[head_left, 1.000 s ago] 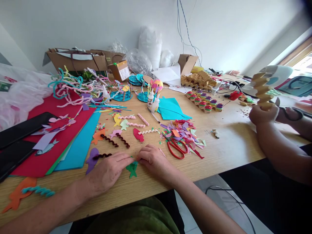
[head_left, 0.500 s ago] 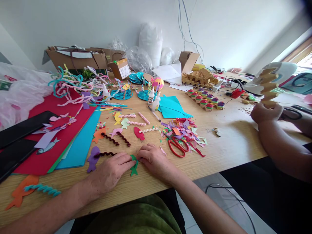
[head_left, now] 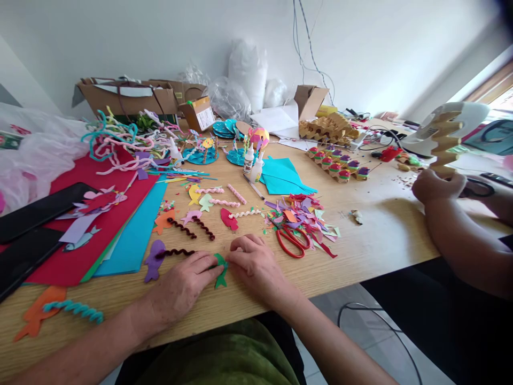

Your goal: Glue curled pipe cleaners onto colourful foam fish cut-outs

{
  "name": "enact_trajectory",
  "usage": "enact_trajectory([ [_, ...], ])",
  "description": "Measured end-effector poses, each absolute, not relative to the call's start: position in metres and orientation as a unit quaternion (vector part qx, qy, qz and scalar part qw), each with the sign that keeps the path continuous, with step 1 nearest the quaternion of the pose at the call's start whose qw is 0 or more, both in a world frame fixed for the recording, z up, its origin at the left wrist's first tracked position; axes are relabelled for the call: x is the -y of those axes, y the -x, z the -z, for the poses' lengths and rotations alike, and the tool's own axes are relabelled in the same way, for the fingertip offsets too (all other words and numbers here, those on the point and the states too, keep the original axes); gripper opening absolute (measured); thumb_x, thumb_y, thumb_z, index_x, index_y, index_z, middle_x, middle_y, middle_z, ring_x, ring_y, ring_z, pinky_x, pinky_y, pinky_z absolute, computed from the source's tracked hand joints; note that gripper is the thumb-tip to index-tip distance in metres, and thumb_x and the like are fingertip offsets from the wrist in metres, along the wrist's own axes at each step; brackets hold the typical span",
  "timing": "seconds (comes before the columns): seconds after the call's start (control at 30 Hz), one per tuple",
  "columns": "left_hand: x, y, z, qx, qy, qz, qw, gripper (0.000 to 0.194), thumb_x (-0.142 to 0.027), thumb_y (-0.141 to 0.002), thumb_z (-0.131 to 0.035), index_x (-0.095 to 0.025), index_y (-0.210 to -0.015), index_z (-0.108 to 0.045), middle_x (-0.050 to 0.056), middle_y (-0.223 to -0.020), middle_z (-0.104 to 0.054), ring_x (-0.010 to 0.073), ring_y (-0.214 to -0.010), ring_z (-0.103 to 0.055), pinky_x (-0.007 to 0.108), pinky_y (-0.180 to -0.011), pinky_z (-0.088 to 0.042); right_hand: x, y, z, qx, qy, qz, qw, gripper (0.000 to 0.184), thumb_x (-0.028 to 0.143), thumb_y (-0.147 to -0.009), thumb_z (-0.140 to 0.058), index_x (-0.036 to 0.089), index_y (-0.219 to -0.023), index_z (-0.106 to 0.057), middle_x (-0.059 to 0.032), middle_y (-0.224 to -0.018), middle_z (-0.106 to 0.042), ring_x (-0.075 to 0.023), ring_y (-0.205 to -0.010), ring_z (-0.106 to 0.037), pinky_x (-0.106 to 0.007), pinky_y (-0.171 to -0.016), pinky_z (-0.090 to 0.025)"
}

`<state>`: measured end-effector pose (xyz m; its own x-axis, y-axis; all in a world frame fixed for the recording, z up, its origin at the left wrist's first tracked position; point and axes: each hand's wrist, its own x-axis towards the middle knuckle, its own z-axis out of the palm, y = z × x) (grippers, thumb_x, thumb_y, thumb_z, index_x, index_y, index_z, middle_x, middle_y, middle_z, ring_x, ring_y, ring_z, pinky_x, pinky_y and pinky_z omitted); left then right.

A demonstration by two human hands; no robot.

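A small green foam fish cutout point(head_left: 220, 270) lies on the wooden table point(head_left: 372, 240) near its front edge. My left hand point(head_left: 184, 283) rests flat on the table, its fingertips pressing the fish's left side. From the right, my right hand point(head_left: 254, 264) pinches the fish's upper edge with curled fingers. Just left of my left hand lies a purple foam fish point(head_left: 153, 261) with a dark brown curled pipe cleaner point(head_left: 175, 252) on it. Red-handled scissors point(head_left: 292, 241) lie to the right of my right hand, beside a heap of foam scraps point(head_left: 302, 214).
Foam sheets in red and teal point(head_left: 120, 235), a black phone point(head_left: 42, 206), more foam fish with curled pipe cleaners, glue bottles point(head_left: 251, 163) and boxes crowd the table. At the right another person's hands point(head_left: 436, 184) hold a zigzag cardboard strip point(head_left: 444, 140).
My hands stayed on the green fish, turning it slightly from flat to more upright on the table. The other person's cardboard strip shifted a little to the right.
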<state>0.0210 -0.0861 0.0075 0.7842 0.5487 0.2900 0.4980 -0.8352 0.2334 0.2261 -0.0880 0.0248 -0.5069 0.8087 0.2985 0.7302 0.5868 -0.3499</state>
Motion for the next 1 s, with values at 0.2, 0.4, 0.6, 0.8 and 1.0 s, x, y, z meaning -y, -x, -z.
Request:
enact_trajectory([
  [0.2, 0.086, -0.021, -0.009, -0.284, -0.939, -0.176, 0.074, 0.038, -0.007, -0.092, -0.031, -0.018, -0.115, -0.060, 0.005, -0.109, -0.061, 0.0192, -0.107, -0.052, 0.033, -0.091, -0.050, 0.093, -0.227, -0.023, 0.882, 0.426, -0.067, 0.191, 0.014, 0.018, -0.087, -0.055, 0.022, -0.082, -0.067, -0.0006, -0.081, -0.064, -0.0134, -0.076, -0.049, -0.029, -0.068, -0.028],
  [0.4, 0.085, -0.022, -0.008, -0.264, -0.944, -0.196, 0.036, 0.037, -0.010, -0.095, -0.029, -0.017, -0.110, -0.062, 0.006, -0.106, -0.062, 0.0203, -0.104, -0.053, 0.034, -0.088, -0.051, 0.090, -0.226, -0.025, 0.876, 0.454, -0.094, 0.135, 0.016, 0.017, -0.088, -0.052, 0.022, -0.084, -0.067, -0.0018, -0.080, -0.064, -0.0152, -0.078, -0.051, -0.029, -0.068, -0.029],
  [0.6, 0.087, -0.022, -0.009, -0.269, -0.943, -0.192, 0.042, 0.037, -0.009, -0.094, -0.031, -0.017, -0.112, -0.062, 0.007, -0.107, -0.061, 0.0207, -0.106, -0.052, 0.033, -0.089, -0.050, 0.087, -0.222, -0.030, 0.840, 0.504, -0.155, 0.130, 0.013, 0.015, -0.085, -0.055, 0.021, -0.083, -0.066, -0.0017, -0.082, -0.065, -0.0152, -0.080, -0.056, -0.027, -0.067, -0.031],
  [0.8, 0.087, -0.022, -0.011, -0.276, -0.943, -0.175, 0.059, 0.037, -0.010, -0.093, -0.031, -0.016, -0.112, -0.062, 0.008, -0.106, -0.060, 0.0216, -0.104, -0.053, 0.035, -0.087, -0.051, 0.086, -0.219, -0.034, 0.823, 0.518, -0.189, 0.137, 0.005, 0.021, -0.082, -0.060, 0.021, -0.082, -0.066, -0.0016, -0.084, -0.065, -0.0157, -0.082, -0.057, -0.025, -0.067, -0.033],
  [1.0, 0.087, -0.019, -0.009, -0.263, -0.946, -0.186, 0.044, 0.040, -0.008, -0.093, -0.028, -0.019, -0.115, -0.060, 0.007, -0.109, -0.061, 0.0210, -0.107, -0.053, 0.035, -0.089, -0.051, 0.082, -0.217, -0.036, 0.807, 0.534, -0.214, 0.134, 0.005, 0.019, -0.079, -0.063, 0.020, -0.079, -0.067, -0.0014, -0.081, -0.065, -0.0150, -0.082, -0.058, -0.024, -0.067, -0.034],
])
